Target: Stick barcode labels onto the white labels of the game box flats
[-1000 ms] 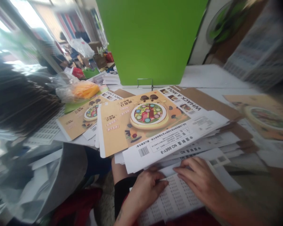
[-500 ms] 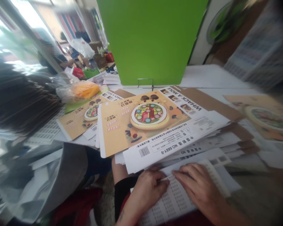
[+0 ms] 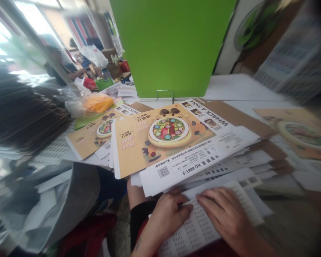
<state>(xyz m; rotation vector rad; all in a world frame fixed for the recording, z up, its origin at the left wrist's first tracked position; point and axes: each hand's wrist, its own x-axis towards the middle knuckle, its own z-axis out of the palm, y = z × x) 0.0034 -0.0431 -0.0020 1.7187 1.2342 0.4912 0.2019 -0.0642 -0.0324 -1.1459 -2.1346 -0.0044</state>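
Note:
A white sheet of stickers [image 3: 187,233] with rows of small printed characters lies low in front of me, over my lap. The fingers of my left hand [image 3: 171,210] are bent and closed on its upper left part. My right hand [image 3: 228,212] grips the sheet from the right, its fingertips pressed on the printed rows and its thumb hidden. Just beyond both hands lies a flat printed carton [image 3: 171,139] reading WHACK A MOLE, with a pizza picture, on top of a stack of similar cartons.
A tall green board [image 3: 173,50] stands on the white table [image 3: 230,87]. Another printed carton [image 3: 92,134] and a bag of yellow items [image 3: 97,102] lie left. Stacked cardboard [image 3: 29,117] rises at far left, above a grey bin [image 3: 80,192] holding paper scraps. More cartons [image 3: 296,130] lie right.
My right hand has shifted very slightly on the sticker sheet. My left hand stays almost in place, and the cartons have not moved.

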